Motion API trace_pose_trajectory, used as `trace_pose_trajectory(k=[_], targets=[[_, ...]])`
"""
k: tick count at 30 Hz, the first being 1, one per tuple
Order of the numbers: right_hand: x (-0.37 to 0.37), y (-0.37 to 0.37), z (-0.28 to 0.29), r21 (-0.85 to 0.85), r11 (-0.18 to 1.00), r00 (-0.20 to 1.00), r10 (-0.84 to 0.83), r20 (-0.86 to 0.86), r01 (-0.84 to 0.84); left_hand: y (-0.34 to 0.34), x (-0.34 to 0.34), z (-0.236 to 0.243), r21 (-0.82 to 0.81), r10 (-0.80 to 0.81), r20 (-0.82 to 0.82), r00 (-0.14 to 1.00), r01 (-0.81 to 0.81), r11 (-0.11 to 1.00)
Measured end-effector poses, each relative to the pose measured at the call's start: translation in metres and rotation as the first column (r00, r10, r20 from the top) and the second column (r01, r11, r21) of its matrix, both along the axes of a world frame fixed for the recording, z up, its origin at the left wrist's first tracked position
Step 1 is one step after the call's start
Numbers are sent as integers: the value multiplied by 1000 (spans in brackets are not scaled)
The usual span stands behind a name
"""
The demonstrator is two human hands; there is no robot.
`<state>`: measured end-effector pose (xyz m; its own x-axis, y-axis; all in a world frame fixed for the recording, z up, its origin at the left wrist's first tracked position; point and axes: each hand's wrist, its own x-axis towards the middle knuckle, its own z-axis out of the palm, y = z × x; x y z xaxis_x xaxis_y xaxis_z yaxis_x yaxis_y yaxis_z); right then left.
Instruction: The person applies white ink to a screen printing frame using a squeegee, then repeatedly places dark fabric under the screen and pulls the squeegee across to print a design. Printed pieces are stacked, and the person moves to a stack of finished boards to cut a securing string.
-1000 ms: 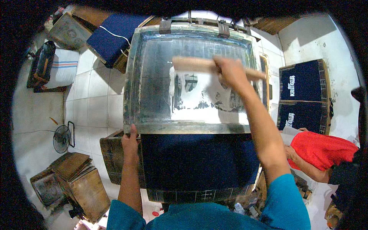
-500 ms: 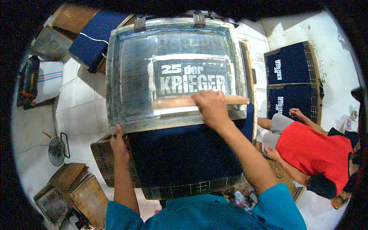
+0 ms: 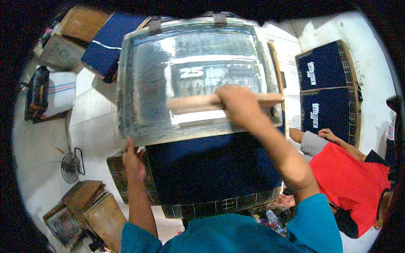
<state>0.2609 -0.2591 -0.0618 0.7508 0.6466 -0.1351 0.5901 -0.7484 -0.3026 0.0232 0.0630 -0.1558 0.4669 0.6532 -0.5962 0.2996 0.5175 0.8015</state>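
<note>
A silk-screen printing frame [image 3: 194,135] lies over dark blue cloth [image 3: 215,168] on a board. Its mesh carries white block lettering inside a white-edged rectangle. My right hand [image 3: 239,103] is wrapped round the wooden handle of a squeegee [image 3: 190,102], which lies crosswise on the mesh over the lower part of the lettering; the blade is hidden under the handle. At the near left corner of the frame, my left hand [image 3: 134,162] grips the edge with its fingers pointing away from me. The cloth's near part shows between my forearms.
To the right lean boards with printed blue cloth [image 3: 327,109]. A person in a red top [image 3: 350,181] sits beside them. On the left are another cloth-covered board [image 3: 101,46], a small fan [image 3: 71,166] and stacked wooden frames [image 3: 101,211]. A plastic bottle [image 3: 273,220] lies near my right elbow.
My right hand has pushed the squeegee away from me, up over the lower lettering. My left hand stays at the frame corner. The person in red has leaned lower.
</note>
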Motion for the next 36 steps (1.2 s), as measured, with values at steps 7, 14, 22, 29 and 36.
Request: trace_pose_trajectory(k=[7, 14, 22, 29, 36], targets=[[29, -5, 20, 20, 995, 978, 100, -182, -98, -3, -3, 13, 35, -29, -41, 999, 31, 999], [10, -3, -3, 78, 995, 993, 70, -97, -63, -5, 2, 15, 3, 6, 4, 1000, -6, 1000], [206, 47, -15, 115, 993, 971, 38, -235, -11, -1, 6, 28, 8, -24, 27, 999, 24, 1000], [115, 29, -16, 74, 997, 997, 0, 81, -5, -3, 8, 37, -93, 0, 90, 996, 8, 996], [-68, -12, 24, 30, 999, 992, 20, 123, -24, 3, 9, 32, -149, 0, 101, 995, 15, 989]])
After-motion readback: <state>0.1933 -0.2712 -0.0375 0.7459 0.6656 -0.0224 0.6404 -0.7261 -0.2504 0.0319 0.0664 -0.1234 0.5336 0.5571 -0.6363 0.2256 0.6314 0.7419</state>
